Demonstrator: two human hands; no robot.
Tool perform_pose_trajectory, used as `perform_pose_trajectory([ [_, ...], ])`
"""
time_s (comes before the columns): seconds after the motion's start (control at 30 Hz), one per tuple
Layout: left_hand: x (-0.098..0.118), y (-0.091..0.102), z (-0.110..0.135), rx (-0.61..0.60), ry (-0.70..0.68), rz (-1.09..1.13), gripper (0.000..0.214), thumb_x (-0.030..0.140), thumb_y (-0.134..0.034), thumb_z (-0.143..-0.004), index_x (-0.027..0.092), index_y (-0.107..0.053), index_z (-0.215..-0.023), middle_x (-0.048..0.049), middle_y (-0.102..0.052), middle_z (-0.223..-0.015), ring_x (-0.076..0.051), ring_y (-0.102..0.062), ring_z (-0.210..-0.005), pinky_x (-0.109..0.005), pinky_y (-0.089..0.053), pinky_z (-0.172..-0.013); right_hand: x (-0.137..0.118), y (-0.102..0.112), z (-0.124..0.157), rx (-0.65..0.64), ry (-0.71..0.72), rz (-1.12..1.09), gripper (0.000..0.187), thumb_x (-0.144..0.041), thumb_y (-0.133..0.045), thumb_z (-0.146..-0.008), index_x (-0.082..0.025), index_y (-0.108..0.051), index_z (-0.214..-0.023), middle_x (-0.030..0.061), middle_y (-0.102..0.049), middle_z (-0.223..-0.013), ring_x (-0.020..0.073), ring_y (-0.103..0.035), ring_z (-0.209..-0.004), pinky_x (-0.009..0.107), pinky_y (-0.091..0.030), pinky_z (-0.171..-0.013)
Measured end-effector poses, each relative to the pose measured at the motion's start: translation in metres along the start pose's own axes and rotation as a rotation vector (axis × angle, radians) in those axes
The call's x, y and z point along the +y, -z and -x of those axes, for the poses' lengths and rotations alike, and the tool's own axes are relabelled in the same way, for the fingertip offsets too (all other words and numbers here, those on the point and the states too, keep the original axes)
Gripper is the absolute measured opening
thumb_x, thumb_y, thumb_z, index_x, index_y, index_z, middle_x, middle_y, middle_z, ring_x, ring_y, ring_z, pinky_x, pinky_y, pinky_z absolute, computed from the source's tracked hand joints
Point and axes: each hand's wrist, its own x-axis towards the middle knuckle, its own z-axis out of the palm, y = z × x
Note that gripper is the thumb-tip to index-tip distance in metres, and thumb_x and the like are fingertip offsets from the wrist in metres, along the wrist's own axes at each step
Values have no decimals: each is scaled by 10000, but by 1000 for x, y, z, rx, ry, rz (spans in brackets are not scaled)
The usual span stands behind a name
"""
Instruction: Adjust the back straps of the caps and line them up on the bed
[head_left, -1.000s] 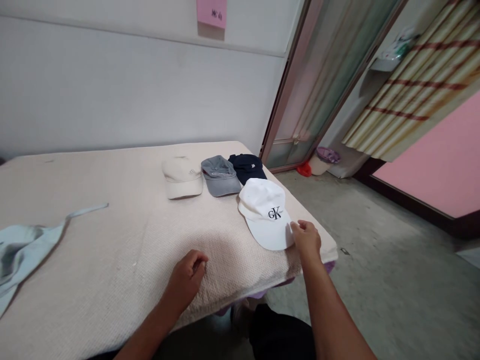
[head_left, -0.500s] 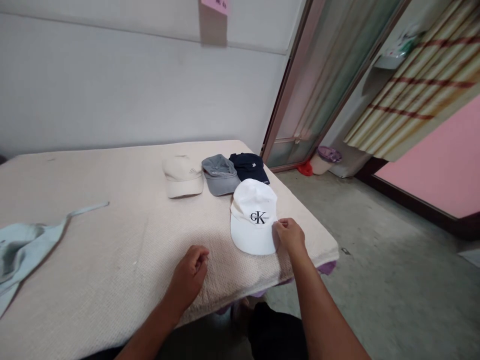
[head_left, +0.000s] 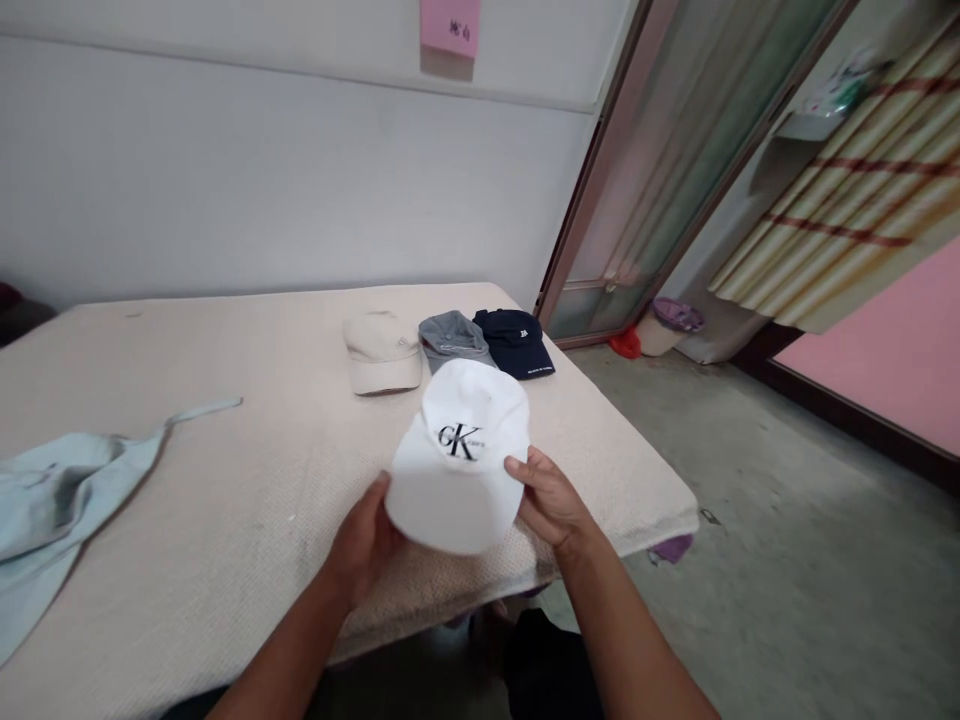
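Observation:
A white baseball cap (head_left: 461,500) with black lettering on its front is held between my two hands, tilted, its brim toward me. My right hand (head_left: 551,495) grips the cap's right side, thumb on top. At the brim's left edge is my left hand (head_left: 367,535), closed on it with its fingers partly hidden beneath. Just beyond the white cap lie a beige cap (head_left: 382,352), a grey cap (head_left: 451,335) partly covered by the white one, and a navy cap (head_left: 514,342).
A pale quilted cover (head_left: 292,360) spreads over the bed-like surface. On its left lies a light blue-green cloth hat (head_left: 82,490) with a strap. A pink note (head_left: 450,27) hangs on the wall behind. A bin (head_left: 664,328) stands on the floor at right.
The white cap has been lifted and moved left toward me. My left hand has come to its brim, and my right hand has taken a fuller hold. The view has shifted slightly.

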Motion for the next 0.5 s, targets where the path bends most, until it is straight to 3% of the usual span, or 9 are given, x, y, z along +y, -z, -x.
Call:
perform_pose_trajectory([
  [0.1, 27, 11, 9, -42, 155, 189, 583, 573, -452, -820, 132, -619, -1162, -135, -734, -965, -321, -668, -922, -445, -515, -797, 14, -20, 5, -136, -133, 7, 400, -218, -738, -699, -160, -618, -1076, 93, -714, -967, 223, -674, -839, 396, -493, -847],
  [0.17, 42, 26, 13, -59, 129, 229, 570, 553, -459, -811, 127, -624, -1152, -126, -743, -913, -331, -680, -880, -459, -524, -773, 22, -26, 5, -208, -236, 59, 380, -204, -753, -671, -149, -646, -1032, 78, -715, -914, 206, -668, -810, 391, -487, -849],
  [0.23, 51, 43, 16, -45, 20, 233, 446, 427, -530, -785, 140, -643, -1107, -94, -748, -845, -305, -692, -824, -432, -533, -762, 29, -28, 3, -276, -321, 164, 326, -189, -759, -644, -143, -681, -958, 57, -713, -867, 188, -652, -796, 382, -476, -856],
  [0.37, 56, 68, 22, 37, -107, 155, 306, 199, -651, -609, 169, -691, -911, -32, -722, -678, -238, -673, -628, -348, -543, -645, 35, -31, -4, -391, -391, 350, 270, -184, -746, -623, -165, -717, -891, 33, -705, -880, 181, -615, -832, 358, -455, -862],
  [0.5, 51, 80, 33, -60, -52, 14, 255, 192, -696, -527, 160, -711, -780, -40, -695, -625, -207, -614, -541, -300, -501, -522, 37, -42, -12, -370, -332, 163, 397, -299, -734, -660, -178, -681, -1034, 61, -688, -945, 189, -614, -858, 327, -458, -824],
])
